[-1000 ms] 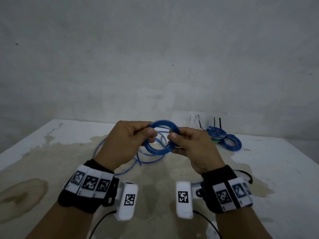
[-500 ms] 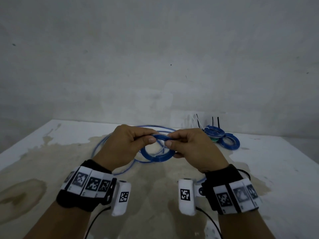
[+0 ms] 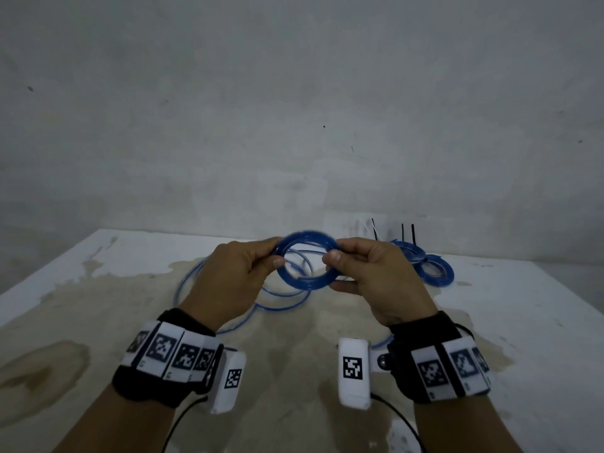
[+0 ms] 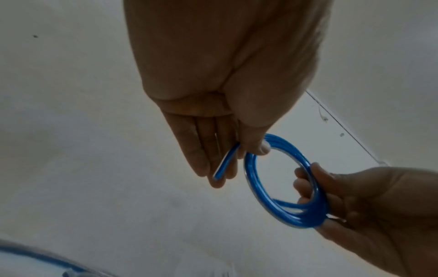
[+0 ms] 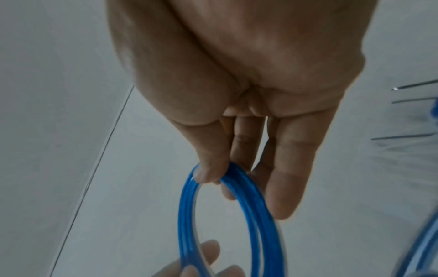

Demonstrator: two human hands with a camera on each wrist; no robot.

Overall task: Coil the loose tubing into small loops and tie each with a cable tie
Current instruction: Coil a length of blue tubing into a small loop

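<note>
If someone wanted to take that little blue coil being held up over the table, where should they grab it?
Probably the near bottom arc of the blue coil, coming from below. The left hand and right hand pinch its two sides, so that arc is bare. Pinch all turns together; no tie shows on it.

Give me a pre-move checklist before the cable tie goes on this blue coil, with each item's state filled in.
1. Left hand pinches the blue coil: ok.
2. Right hand pinches its opposite side: ok.
3. All tubing wound in: not ok; loose tubing trails onto the table.
4. Turns lie together in one ring: ok in the left wrist view.
5. A loose cable tie within reach: cannot tell; the black tails may belong to the finished coils.
6. A hand free to fetch one: not ok.
</note>
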